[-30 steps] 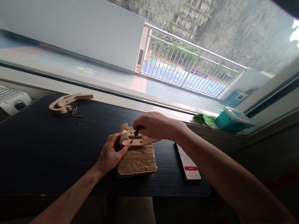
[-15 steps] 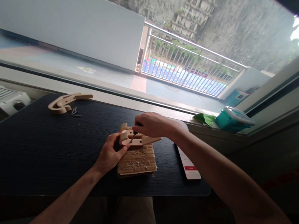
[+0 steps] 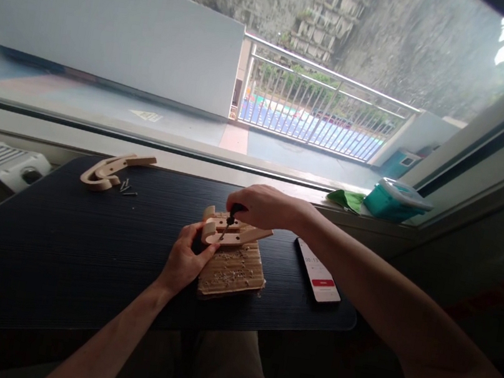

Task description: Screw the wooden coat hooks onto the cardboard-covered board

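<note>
My right hand [image 3: 264,207] is closed around the black handle of a small screwdriver [image 3: 228,222], whose tip points down into a curved wooden piece [image 3: 232,234]. That piece rests on a strip of corrugated cardboard [image 3: 233,269] sprinkled with wood chips. My left hand [image 3: 184,260] pinches the rounded left end of the wooden piece, thumb against its side, holding it down on the dark table [image 3: 60,236].
Another curved wooden piece [image 3: 110,169] and several loose screws [image 3: 128,187] lie at the table's back left. A phone [image 3: 317,279] with a lit screen lies right of the cardboard. A teal box [image 3: 396,202] and green cloth [image 3: 345,200] sit on the window sill.
My right hand has twisted slightly on the screwdriver handle, so more of the black handle shows now. My left hand and the wooden piece stay in place.
</note>
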Available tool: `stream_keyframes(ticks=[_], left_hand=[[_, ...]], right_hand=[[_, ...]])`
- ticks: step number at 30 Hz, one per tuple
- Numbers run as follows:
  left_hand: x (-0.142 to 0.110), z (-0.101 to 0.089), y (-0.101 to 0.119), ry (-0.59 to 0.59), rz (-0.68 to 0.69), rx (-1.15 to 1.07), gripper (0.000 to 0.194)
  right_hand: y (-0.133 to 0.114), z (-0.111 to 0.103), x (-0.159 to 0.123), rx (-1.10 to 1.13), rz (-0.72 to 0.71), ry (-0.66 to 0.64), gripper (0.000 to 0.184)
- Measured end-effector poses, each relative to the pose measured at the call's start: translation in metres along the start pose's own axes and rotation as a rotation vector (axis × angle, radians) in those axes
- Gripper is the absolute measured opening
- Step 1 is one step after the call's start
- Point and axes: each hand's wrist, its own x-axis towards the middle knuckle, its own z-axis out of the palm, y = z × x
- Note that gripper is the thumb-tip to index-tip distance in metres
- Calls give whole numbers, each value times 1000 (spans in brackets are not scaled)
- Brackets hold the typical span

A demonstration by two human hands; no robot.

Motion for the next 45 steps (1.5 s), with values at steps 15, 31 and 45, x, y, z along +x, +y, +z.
stream_keyframes(ticks=[15,31,45], left_hand=[[0,0,1,18,22,11,39],[0,1,-1,16,21,2,38],[0,0,2,15,9,3,40]], right_hand=[[-7,-8,-2,-77,-33,-13,33],[-11,-6,5,-50,27,-22,29],[-5,-8,5,-106,-16,-44,30]])
